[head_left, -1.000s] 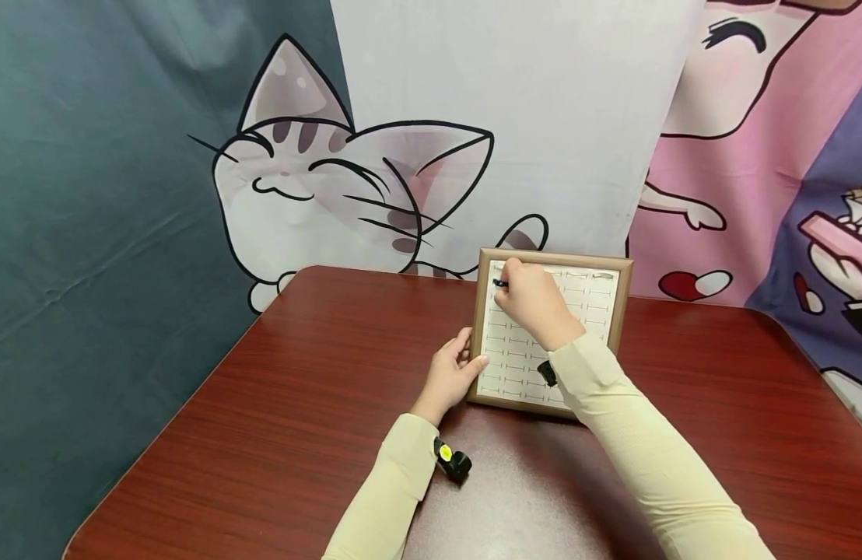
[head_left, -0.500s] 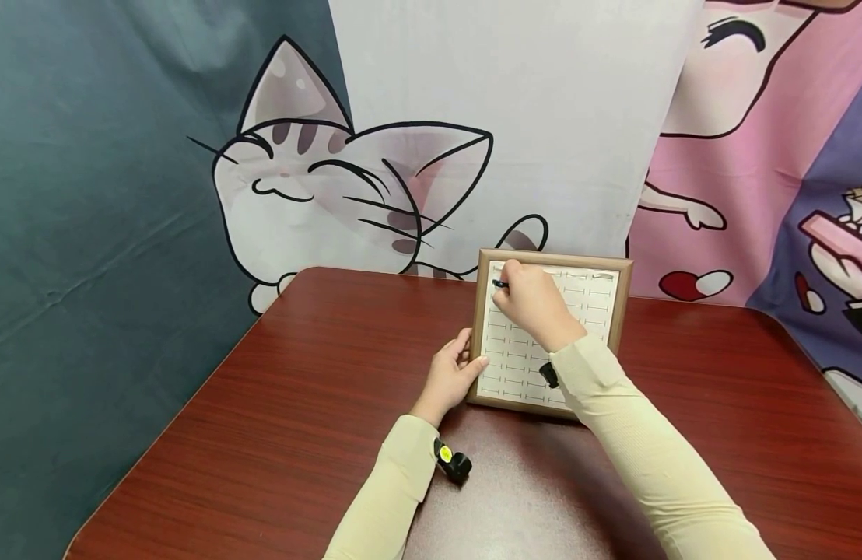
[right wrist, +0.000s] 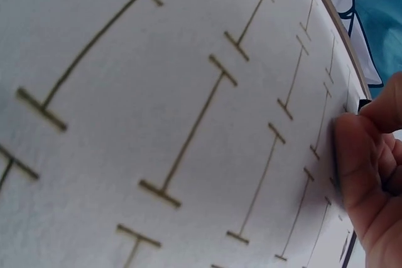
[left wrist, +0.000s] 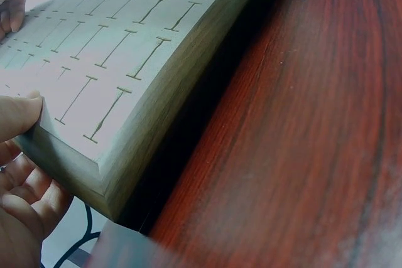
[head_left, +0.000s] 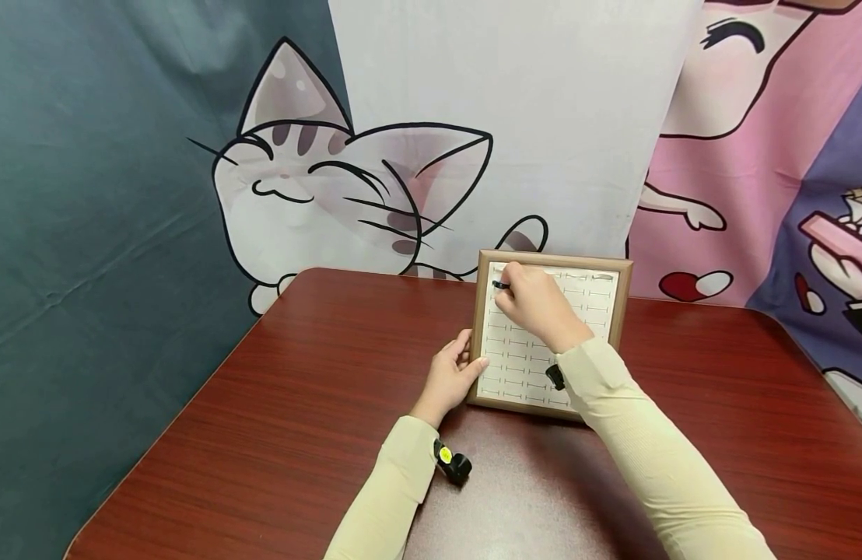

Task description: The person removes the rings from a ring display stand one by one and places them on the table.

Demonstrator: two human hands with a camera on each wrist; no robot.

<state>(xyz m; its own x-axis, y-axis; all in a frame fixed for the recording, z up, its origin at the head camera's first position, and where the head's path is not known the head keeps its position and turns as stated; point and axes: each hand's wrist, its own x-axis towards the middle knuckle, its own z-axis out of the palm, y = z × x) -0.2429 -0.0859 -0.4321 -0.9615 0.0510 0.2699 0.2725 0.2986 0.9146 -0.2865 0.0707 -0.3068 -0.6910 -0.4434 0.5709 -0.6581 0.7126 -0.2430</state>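
A wood-coloured frame [head_left: 625,311] stands on the table, holding a white sheet [head_left: 515,369] with rows of small I-shaped slits. At its lower left edge my left hand [head_left: 448,377] grips the frame, thumb [left wrist: 22,116] over the front and fingers around the side. My right hand [head_left: 538,303] is at the sheet's upper left, its fingers curled and pinching a small dark object [head_left: 501,285]. Only a bit of that dark object [right wrist: 364,103] shows in the right wrist view, so its kind is unclear.
The dark red wooden table [head_left: 319,373] extends around the frame. Behind it hangs a cloth backdrop [head_left: 557,93] with cartoon cats. Each wrist carries a small black camera, the left one [head_left: 453,460] close above the table. A dark cable [left wrist: 86,230] shows below the frame's corner.
My right wrist has shifted slightly to the right, while the fingers stay at the same upper left part of the sheet. The left hand and the frame have hardly moved.
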